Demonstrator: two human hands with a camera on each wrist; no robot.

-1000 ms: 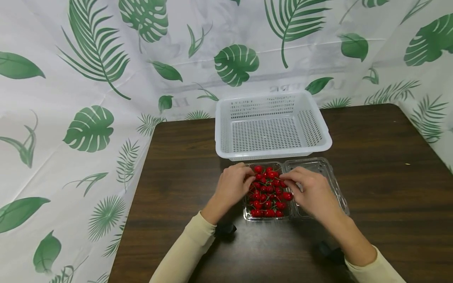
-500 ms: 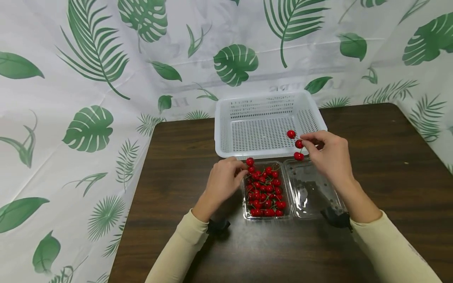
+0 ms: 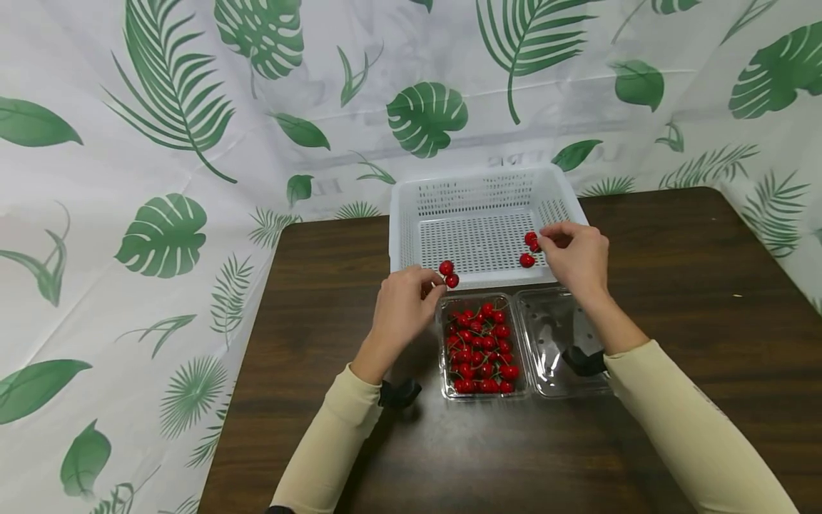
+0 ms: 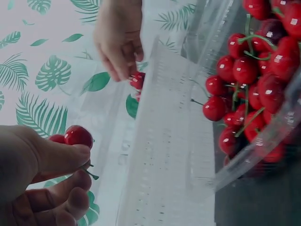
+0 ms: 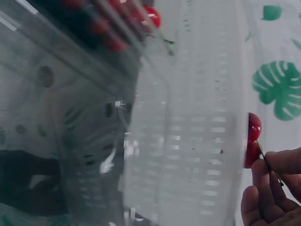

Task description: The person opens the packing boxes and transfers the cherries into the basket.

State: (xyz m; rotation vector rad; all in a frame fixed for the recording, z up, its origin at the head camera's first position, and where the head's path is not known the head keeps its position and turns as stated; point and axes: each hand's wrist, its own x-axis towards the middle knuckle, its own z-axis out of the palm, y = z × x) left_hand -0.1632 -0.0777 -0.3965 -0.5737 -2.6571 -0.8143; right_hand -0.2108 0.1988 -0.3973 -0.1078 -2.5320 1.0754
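Observation:
Between thumb and fingers my left hand [image 3: 403, 303] pinches cherries [image 3: 449, 274] by their stems, near the front left rim of the white basket [image 3: 406, 275]. The left wrist view shows two red cherries [image 4: 79, 136] by the thumb, a green stem end poking out below. My right hand [image 3: 581, 260] holds a small bunch of cherries [image 3: 528, 259] by the stems at the basket's front right side. In the right wrist view, the basket wall partly hides these cherries [image 5: 254, 126]. Closer to me, many more cherries [image 3: 478, 350] fill one half of a clear clamshell box [image 3: 523, 360].
The clamshell's hinged lid [image 3: 552, 364] lies open to the right of the fruit, partly under the right forearm. Both stand on a dark wooden table [image 3: 475, 457]. A leaf-patterned sheet [image 3: 359, 128] hangs behind and to the left.
Both hands were over the clamshell. The right hand has carried cherries up and right to the basket; the left has lifted cherries out and forward to its front rim.

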